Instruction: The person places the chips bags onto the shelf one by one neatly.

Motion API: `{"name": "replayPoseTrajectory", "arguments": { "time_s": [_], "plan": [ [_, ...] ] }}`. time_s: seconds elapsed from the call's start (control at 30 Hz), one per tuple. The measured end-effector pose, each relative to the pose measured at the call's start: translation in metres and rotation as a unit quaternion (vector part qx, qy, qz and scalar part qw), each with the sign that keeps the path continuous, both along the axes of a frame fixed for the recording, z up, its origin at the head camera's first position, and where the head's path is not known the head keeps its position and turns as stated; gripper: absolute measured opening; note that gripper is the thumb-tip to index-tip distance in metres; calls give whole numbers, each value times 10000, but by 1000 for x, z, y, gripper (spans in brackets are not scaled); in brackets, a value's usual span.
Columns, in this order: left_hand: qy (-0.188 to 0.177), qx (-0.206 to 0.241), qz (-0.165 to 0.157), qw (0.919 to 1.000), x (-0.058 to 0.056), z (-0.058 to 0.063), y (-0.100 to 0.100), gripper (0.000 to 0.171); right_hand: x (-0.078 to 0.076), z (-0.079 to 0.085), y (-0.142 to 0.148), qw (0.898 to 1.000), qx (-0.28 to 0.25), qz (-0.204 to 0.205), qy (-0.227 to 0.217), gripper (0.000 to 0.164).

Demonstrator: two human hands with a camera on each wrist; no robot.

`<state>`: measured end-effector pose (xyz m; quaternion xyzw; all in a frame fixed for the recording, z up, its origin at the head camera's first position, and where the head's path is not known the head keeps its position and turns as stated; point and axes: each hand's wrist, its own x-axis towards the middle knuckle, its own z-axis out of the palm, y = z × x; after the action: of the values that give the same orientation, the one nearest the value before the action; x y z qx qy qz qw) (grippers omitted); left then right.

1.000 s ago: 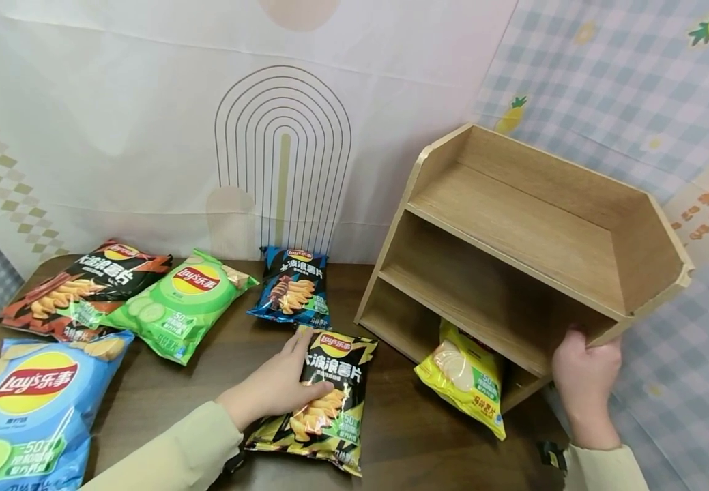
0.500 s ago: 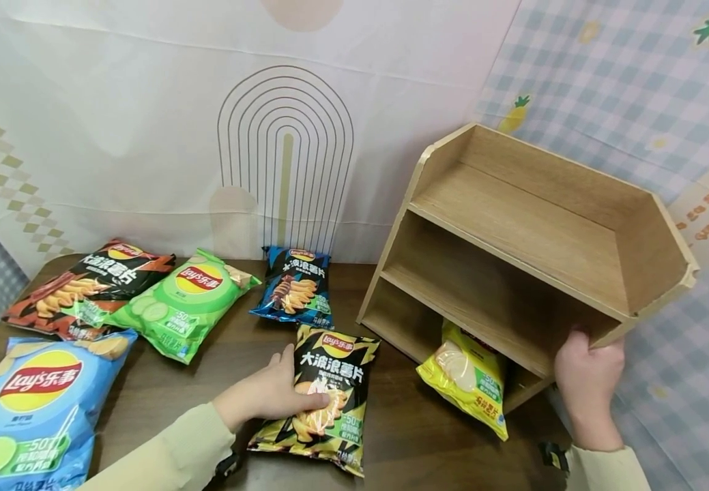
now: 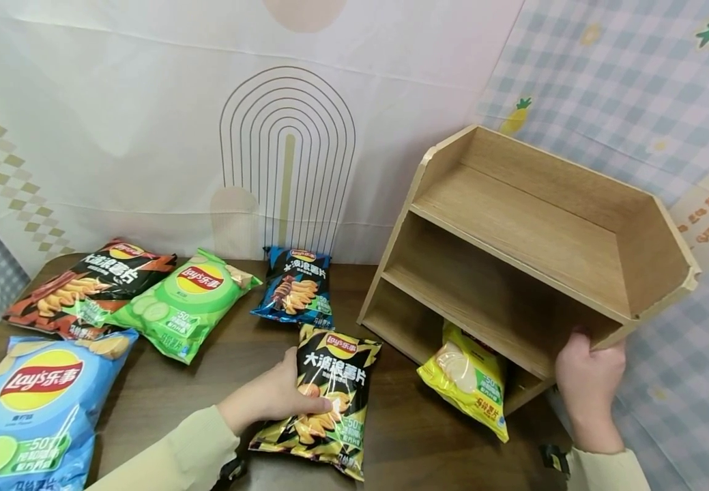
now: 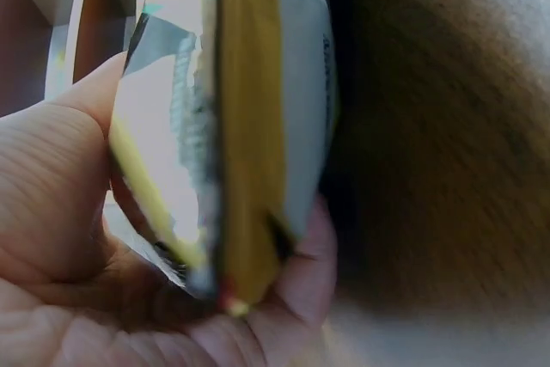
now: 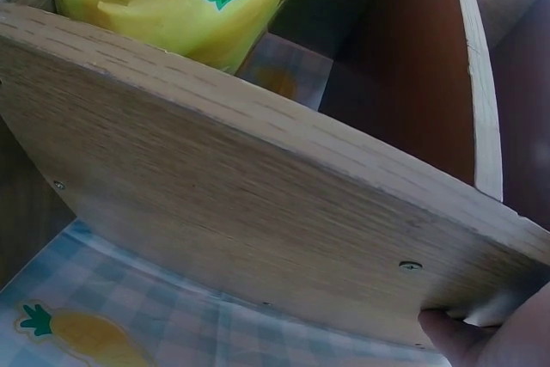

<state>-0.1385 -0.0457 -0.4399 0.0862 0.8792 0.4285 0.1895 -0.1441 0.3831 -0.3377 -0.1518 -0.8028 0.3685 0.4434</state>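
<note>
My left hand (image 3: 271, 394) grips a black-and-gold Lay's chip bag (image 3: 336, 365) by its left edge, thumb across the front. In the left wrist view the chip bag (image 4: 249, 109) sits edge-on between the thumb and the fingers (image 4: 311, 272) curled beneath it. My right hand (image 3: 590, 389) holds the right side panel of a small wooden shelf (image 3: 514, 269). Seen from the right wrist, that side panel (image 5: 223, 178) fills the view, with the fingertips at its lower right. A yellow chip bag (image 3: 467, 378) sticks out of the shelf's bottom compartment.
On the dark wooden table (image 3: 164, 409), a blue-and-black chip bag (image 3: 295, 286) lies behind the gripped one. To the left are a green bag (image 3: 185, 303), a red-and-black bag (image 3: 90, 286) and a large light-blue bag (image 3: 41, 409). Printed cloth (image 3: 145, 136) hangs behind.
My left fingers have slid from the bag's upper face round behind its left edge, with the thumb staying on the front. The right hand keeps its hold on the shelf.
</note>
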Motion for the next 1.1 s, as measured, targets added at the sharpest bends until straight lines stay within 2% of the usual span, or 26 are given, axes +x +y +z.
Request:
{"name": "replayPoseTrajectory", "arguments": {
  "time_s": [0.1, 0.37, 0.57, 0.73, 1.1],
  "plan": [
    [-45, 216, -5, 9998, 0, -1, 0, 123, 1, 0, 0, 10000, -11, -7, -31, 36],
    [3, 280, 30, 9996, -1, -3, 0, 124, 1, 0, 1, 10000, -70, -7, -70, 37],
    [6, 385, 183, 9991, 0, -5, 2, 120, 0, 0, 2, 10000, -79, -30, -20, 36],
    [187, 582, 240, 9978, 1, -7, 5, 112, 0, 0, 2, 10000, -75, -50, -33, 36],
    [634, 1058, 41, 9924, 1, -7, 7, 103, 1, 0, 0, 10000, 12, -19, 7, 37]
  ]
}}
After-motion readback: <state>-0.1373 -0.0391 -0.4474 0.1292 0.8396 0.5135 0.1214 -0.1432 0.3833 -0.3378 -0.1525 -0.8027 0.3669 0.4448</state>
